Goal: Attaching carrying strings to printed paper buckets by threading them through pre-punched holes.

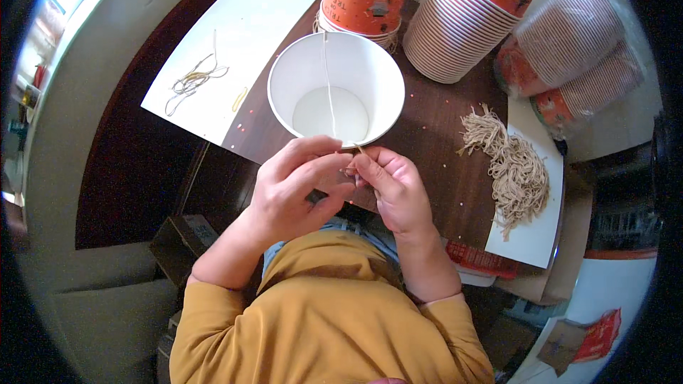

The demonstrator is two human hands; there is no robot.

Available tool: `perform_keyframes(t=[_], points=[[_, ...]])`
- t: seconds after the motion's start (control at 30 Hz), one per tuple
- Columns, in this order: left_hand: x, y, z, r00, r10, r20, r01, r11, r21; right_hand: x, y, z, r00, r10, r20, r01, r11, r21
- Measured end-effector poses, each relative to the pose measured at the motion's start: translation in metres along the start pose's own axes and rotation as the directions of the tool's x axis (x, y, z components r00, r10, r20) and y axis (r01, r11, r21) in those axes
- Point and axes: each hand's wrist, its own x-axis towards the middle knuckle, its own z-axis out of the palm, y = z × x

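Note:
A white paper bucket (284,92) faces me with its open mouth at the near edge of the brown table. One pale cord (329,85) runs across its mouth from the far rim to the near rim. At that near rim, my right hand (398,192) pinches the cord's end between thumb and forefinger. My left hand (288,188) is against the same rim with its fingers curled in and their tips meeting the right hand's. Whatever lies between the left fingertips is too small to make out.
Beige cords lie heaped (523,174) on the right. Loose strands (196,82) and a short yellow piece (240,99) rest on a white board at left. Behind the bucket stand an upturned orange bucket (366,0), a tall bucket stack (462,25) and plastic-wrapped stacks (569,43).

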Motion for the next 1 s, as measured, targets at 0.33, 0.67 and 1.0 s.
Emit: perform_keyframes(t=[0.33, 0.67, 1.0], points=[[0.012, -0.002, -0.023, 0.965, -0.199, 0.171, 0.227, 0.961, -0.162, 0.002, -0.026, 0.016, 1.000, 0.000, -0.019, 0.002, 0.996, 0.085], [0.005, -0.006, -0.033, 0.785, -0.519, 0.338, 0.619, 0.649, -0.442, 0.005, -0.029, 0.032, 0.580, -0.726, 0.370, 0.568, 0.034, -0.822], [0.023, -0.009, -0.047, 0.646, -0.573, 0.504, 0.761, 0.435, -0.481, 0.021, -0.038, 0.024, 0.604, -0.715, 0.353, 0.603, 0.120, -0.788]])
